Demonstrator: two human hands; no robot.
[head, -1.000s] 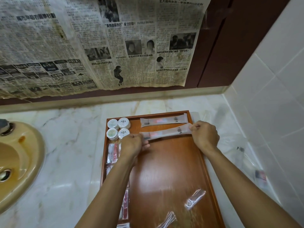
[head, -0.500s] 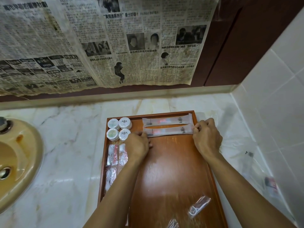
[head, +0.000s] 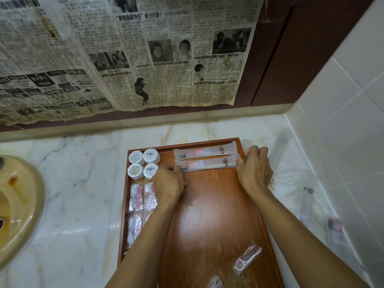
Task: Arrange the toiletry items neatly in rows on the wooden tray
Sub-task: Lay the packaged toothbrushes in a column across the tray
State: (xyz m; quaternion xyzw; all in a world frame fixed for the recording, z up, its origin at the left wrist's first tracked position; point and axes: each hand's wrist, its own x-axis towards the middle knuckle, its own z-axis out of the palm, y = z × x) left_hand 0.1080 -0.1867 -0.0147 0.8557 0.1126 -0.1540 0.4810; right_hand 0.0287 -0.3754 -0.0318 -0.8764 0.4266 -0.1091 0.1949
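Left hand (head: 168, 185) and right hand (head: 254, 171) pinching toothbrush packet (head: 207, 164) ends — fingertips hidden, tray (head: 212, 215) cut off below

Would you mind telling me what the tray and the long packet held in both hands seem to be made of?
The tray looks like reddish-brown wood with a glossy varnish: faint grain and bright light glare show. The long packet seems to be frosted, semi-clear plastic film, since red contents show dimly through it.
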